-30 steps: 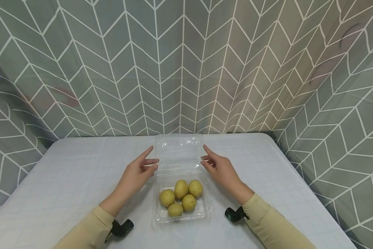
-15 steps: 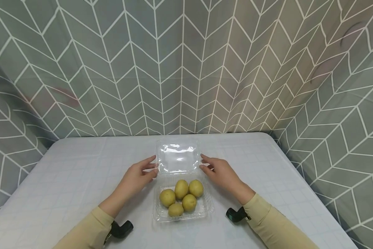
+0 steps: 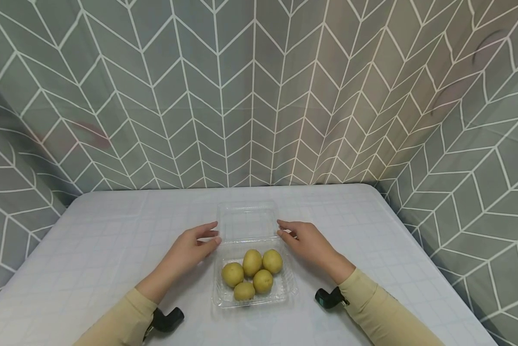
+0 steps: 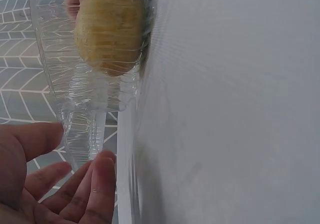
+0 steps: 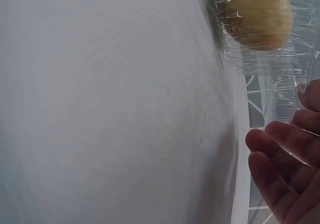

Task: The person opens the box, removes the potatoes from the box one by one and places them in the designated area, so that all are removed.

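Note:
A clear plastic clamshell box (image 3: 217, 299) stands on the white table with its lid (image 3: 247, 222) folded back at the far side. Several rounded yellow fruits (image 3: 252, 263) lie in its base. My left hand (image 3: 191, 246) is at the lid's left edge, its thumb tip right at the plastic in the left wrist view and the other fingers (image 4: 102, 176) extended below. My right hand (image 3: 305, 240) is at the lid's right edge, thumb and loosely bent fingers (image 5: 270, 169) close beside it. One fruit (image 4: 111, 32) shows through the ribbed wall.
The table (image 3: 112, 230) has a pale checked cloth and rounded far corners. Behind it and along the sides hangs a grey curtain (image 3: 241, 96) with white chevron lines. A small black camera (image 3: 168, 319) sits at the left wrist, another black camera (image 3: 326, 298) at the right.
The lid has tipped further back and down, away from the base. Both hands have lowered with it, staying at its sides. The base and the fruits have stayed in place.

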The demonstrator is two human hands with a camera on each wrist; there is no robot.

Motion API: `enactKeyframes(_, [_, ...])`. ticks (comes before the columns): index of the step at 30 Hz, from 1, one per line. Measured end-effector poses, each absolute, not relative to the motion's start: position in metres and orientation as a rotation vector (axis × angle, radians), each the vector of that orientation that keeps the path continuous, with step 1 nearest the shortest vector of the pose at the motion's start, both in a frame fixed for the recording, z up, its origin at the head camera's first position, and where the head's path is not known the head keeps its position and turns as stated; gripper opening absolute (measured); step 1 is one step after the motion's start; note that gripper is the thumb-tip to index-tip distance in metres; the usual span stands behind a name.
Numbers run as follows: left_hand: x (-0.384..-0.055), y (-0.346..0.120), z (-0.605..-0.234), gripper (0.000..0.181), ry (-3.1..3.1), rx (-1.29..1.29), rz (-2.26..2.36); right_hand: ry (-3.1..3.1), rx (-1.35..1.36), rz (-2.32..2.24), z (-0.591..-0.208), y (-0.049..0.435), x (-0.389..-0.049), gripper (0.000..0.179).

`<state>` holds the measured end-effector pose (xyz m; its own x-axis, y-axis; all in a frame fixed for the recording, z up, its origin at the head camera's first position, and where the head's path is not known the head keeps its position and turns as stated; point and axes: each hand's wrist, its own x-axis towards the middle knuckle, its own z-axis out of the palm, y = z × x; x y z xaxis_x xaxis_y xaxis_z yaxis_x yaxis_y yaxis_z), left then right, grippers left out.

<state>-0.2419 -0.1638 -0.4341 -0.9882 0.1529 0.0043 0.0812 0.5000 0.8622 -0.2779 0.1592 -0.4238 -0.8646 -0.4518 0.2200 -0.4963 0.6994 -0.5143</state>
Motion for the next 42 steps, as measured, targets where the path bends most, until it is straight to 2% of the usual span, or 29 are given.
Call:
enactKeyframes(18, [-0.212, -0.166, -0.418, 0.061, 2.692, 0.196, 1.502, -2.839, 0.768, 0.885, -0.424, 0.159, -0.277, 0.039])
enactKeyframes(35, [-0.174, -0.165, -0.416, 0.060, 2.653, 0.337, 1.563, -2.835, 0.780, 0.888, -0.423, 0.159, -0.277, 0.040])
enactKeyframes(42, [-0.164, -0.168, -0.423, 0.062, 2.592, 0.477, 1.615, -2.848, 0.763, 0.888, -0.423, 0.159, -0.277, 0.040])
